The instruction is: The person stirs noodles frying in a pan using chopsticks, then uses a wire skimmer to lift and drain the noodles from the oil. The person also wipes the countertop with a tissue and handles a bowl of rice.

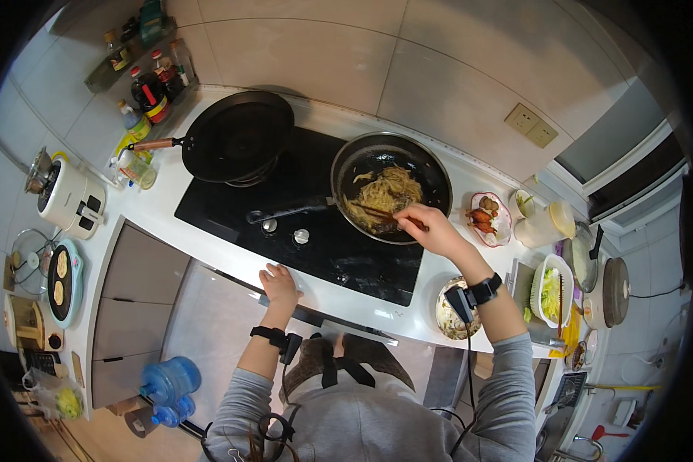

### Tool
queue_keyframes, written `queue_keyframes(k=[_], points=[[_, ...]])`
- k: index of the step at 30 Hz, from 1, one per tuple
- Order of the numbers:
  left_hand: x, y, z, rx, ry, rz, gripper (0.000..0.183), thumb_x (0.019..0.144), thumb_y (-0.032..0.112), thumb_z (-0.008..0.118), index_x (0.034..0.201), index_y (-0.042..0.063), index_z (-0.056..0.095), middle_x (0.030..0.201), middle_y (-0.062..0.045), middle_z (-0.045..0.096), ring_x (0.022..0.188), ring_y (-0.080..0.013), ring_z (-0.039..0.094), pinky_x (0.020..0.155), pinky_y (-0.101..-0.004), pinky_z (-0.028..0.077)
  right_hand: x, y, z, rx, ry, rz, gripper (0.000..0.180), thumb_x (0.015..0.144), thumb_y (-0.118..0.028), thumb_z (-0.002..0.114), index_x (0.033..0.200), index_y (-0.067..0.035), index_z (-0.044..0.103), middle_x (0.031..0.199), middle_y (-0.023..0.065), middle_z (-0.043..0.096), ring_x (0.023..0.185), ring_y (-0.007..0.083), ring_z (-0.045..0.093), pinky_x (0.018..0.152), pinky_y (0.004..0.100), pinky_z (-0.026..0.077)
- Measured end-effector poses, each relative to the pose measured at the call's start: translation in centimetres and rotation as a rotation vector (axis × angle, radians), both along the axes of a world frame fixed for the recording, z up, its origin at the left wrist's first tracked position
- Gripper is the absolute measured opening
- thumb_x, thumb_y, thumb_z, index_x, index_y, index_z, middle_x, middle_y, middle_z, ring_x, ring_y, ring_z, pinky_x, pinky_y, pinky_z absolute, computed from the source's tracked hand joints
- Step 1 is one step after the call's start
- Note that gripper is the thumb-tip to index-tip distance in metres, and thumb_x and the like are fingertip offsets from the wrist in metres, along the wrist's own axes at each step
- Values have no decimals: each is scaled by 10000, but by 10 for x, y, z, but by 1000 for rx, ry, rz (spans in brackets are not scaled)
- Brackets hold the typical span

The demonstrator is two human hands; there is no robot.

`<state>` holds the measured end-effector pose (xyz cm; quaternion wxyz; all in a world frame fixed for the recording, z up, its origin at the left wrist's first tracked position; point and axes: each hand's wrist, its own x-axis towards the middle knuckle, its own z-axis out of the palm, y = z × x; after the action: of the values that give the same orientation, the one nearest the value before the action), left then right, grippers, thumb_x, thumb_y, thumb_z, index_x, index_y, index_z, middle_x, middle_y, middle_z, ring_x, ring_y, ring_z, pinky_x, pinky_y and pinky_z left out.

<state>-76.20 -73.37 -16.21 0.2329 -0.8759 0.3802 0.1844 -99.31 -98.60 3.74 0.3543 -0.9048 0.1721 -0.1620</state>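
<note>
My right hand [424, 227] is closed around a pair of brown chopsticks [378, 212] over the near right rim of a dark frying pan [437, 164]. The tips of the chopsticks are in a heap of shredded yellowish food [390, 190] in the pan. This pan sits on the right side of a black glass cooktop [317, 257], its black handle [291, 209] pointing left. My left hand [279, 284] rests on the white counter's front edge, holding nothing, its fingers slightly apart. A larger black pan [239, 136] with a wooden handle stands on the left burner.
Right of the cooktop are a plate of browned meat [502, 234], a patterned plate [443, 315], a plastic jug [540, 228] and a white basket of chopped greens [565, 271]. Sauce bottles [148, 95] and a white air fryer [72, 196] stand left. Blue water jugs [176, 378] lie below.
</note>
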Motion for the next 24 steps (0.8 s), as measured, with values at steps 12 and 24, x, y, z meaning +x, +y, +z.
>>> queue_keyframes(k=[12, 24], points=[[1, -1, 4, 3, 12, -26, 1097, 724, 596, 751, 1510, -2, 272, 1536, -259, 299, 1427, -363, 325, 1175, -484, 166, -72, 1, 39, -84, 137, -71, 132, 893, -108, 658, 975, -6, 679, 871, 122, 669, 776, 311, 645, 691, 359, 514], [1, 1, -1, 16, 9, -14, 1113, 728, 591, 753, 1524, 8, 239, 1554, -243, 273, 1429, -357, 327, 1183, -477, 158, 18, -39, -44, -344, 58, 8, 181, 935, -147, 557, 1057, -31, 623, 995, 166, 614, 913, 369, 621, 772, 431, 522]])
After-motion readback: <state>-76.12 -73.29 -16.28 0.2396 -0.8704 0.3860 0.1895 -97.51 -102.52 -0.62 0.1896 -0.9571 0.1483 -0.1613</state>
